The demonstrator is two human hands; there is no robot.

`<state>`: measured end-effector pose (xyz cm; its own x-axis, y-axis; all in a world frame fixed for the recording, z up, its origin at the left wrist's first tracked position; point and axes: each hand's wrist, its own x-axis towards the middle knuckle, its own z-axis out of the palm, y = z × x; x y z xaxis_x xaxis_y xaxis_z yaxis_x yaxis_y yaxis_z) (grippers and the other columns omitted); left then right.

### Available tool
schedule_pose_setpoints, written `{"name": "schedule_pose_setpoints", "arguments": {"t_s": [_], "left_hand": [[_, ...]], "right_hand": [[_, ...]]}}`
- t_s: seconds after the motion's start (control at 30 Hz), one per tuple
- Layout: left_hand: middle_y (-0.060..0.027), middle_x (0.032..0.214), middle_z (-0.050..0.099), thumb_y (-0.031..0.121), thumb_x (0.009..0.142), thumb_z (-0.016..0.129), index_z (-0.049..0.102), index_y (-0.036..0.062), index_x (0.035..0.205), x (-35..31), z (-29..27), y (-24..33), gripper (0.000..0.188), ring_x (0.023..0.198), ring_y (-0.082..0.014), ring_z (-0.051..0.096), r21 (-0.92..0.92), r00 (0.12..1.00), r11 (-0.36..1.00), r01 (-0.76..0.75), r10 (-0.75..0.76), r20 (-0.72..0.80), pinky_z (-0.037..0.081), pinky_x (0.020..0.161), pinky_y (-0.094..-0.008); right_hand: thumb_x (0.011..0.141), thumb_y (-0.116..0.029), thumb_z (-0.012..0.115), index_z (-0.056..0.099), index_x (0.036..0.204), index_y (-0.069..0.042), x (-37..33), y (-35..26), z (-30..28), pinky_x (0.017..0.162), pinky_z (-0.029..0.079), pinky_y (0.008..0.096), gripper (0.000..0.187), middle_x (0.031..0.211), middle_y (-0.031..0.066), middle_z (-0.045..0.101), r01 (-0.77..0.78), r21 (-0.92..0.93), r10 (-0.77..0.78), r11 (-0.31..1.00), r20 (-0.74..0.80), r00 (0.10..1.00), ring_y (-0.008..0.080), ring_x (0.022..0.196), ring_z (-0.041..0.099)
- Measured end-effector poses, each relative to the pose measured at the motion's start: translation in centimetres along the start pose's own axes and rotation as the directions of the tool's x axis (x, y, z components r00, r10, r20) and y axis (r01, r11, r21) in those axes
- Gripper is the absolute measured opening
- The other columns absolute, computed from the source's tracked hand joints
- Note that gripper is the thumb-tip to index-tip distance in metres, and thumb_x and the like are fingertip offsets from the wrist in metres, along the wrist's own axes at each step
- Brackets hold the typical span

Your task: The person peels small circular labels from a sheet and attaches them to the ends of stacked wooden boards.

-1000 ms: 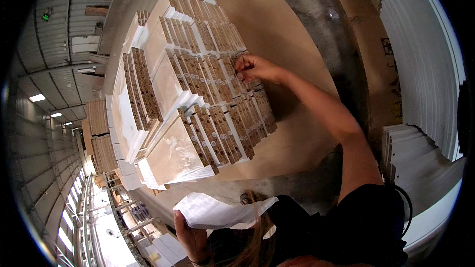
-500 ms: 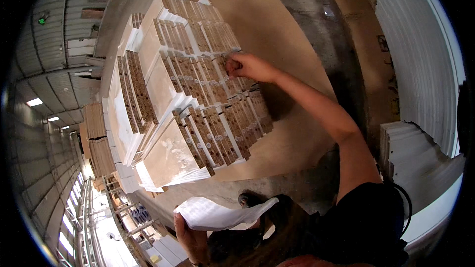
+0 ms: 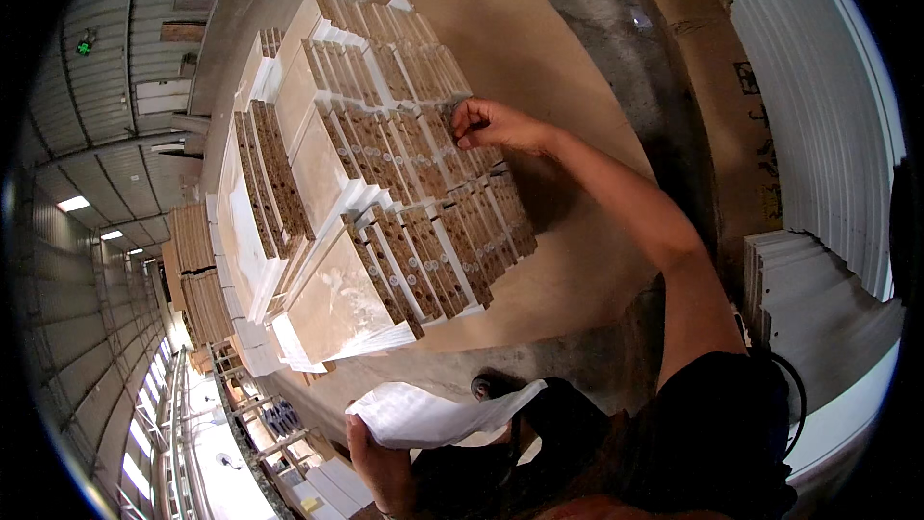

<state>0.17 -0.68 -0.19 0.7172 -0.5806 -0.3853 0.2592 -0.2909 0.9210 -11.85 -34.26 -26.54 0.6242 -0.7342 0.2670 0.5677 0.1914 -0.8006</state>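
Observation:
My left hand (image 3: 377,463) grips the edge of a white sheet of paper (image 3: 438,416), which curls and sags toward the right. Out ahead, my right hand (image 3: 500,127) is at the right side of a tall stack of chipboard panels (image 3: 423,149). Its fingers are bent, with a gap between thumb and forefinger, and nothing shows in them. Whether the fingertips touch the panel edges I cannot tell. The panels have pale faces and bare brown edges with drilled holes; small round whitish spots dot several edges.
Beneath the stack lies a brown sheet (image 3: 568,87) on the concrete floor. At right stand a long cardboard piece (image 3: 717,87) and stacked white panels (image 3: 818,106). More brown boards (image 3: 200,270) stand far left, near a rack (image 3: 260,414).
My right hand has shifted slightly right, and its pinched fingers have loosened apart. My left hand still holds the paper, almost unmoved. The whole view has shifted a little.

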Motion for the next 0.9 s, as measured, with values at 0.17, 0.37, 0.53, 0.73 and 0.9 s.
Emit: {"name": "schedule_pose_setpoints", "arguments": {"t_s": [0.17, 0.37, 0.53, 0.73, 0.9], "left_hand": [[-0.0135, 0.106, 0.052, 0.030, 0.086, 0.043, 0.044, 0.0054, 0.108, 0.3, -0.7, -0.1, 0.034, 0.098, -0.0279, 0.051, -0.049, 0.998, 0.999, 0.007, -0.004, 0.068, 0.040, 0.084, -0.0426], [-0.0136, 0.106, 0.052, 0.030, 0.086, 0.042, 0.043, 0.0044, 0.110, 0.2, -0.8, 0.1, 0.035, 0.099, -0.0274, 0.050, -0.038, 0.998, 0.999, 0.011, -0.009, 0.060, 0.040, 0.085, -0.0413], [-0.0137, 0.108, 0.051, 0.030, 0.087, 0.040, 0.043, 0.0011, 0.112, 0.5, 0.2, -0.3, 0.039, 0.100, -0.0264, 0.050, 0.100, 0.989, 0.990, -0.104, 0.093, 0.117, 0.039, 0.087, -0.0394], [-0.0169, 0.116, 0.045, 0.028, 0.090, 0.035, 0.036, -0.0042, 0.119, 2.1, -1.4, -0.5, 0.044, 0.105, -0.0258, 0.046, 0.005, 0.970, 1.000, -0.003, 0.001, 0.241, 0.036, 0.091, -0.0384], [-0.0132, 0.105, 0.051, 0.029, 0.088, 0.038, 0.046, -0.0016, 0.108, 2.0, 0.7, -0.2, 0.038, 0.097, -0.0223, 0.050, 0.087, 0.995, 0.994, -0.061, 0.053, 0.085, 0.039, 0.084, -0.0336]], "right_hand": [[0.074, -0.004, 0.061, 0.048, 0.092, -0.002, 0.6, 0.7, -0.5, 0.074, 0.042, 0.0262, 0.023, 0.083, 0.0037, 0.054, 0.047, -0.157, -0.036, 0.986, 0.077, 0.996, 0.0116, 0.080, 0.052], [0.073, -0.004, 0.063, 0.050, 0.084, -0.003, 1.0, 1.1, 0.1, 0.069, 0.042, 0.0260, 0.016, 0.079, 0.0027, 0.055, 0.123, -0.217, -0.113, 0.968, 0.059, 0.992, 0.0104, 0.077, 0.051], [0.072, -0.006, 0.065, 0.049, 0.073, -0.005, 0.7, 2.3, -0.8, 0.057, 0.043, 0.0243, 0.016, 0.069, 0.0001, 0.053, -0.004, -0.115, -0.001, 0.993, -0.047, 0.999, 0.0106, 0.065, 0.053], [0.074, -0.008, 0.063, 0.046, 0.073, -0.011, 1.1, 1.9, -0.1, 0.056, 0.042, 0.0196, 0.018, 0.074, 0.0001, 0.054, -0.240, 0.237, 0.283, 0.941, -0.165, 0.945, 0.0077, 0.065, 0.051], [0.075, -0.012, 0.061, 0.047, 0.077, -0.012, 1.9, 1.1, 1.0, 0.054, 0.040, 0.0190, 0.015, 0.071, -0.0027, 0.051, -0.109, 0.327, 0.252, 0.939, -0.435, 0.864, 0.0063, 0.061, 0.049]]}}
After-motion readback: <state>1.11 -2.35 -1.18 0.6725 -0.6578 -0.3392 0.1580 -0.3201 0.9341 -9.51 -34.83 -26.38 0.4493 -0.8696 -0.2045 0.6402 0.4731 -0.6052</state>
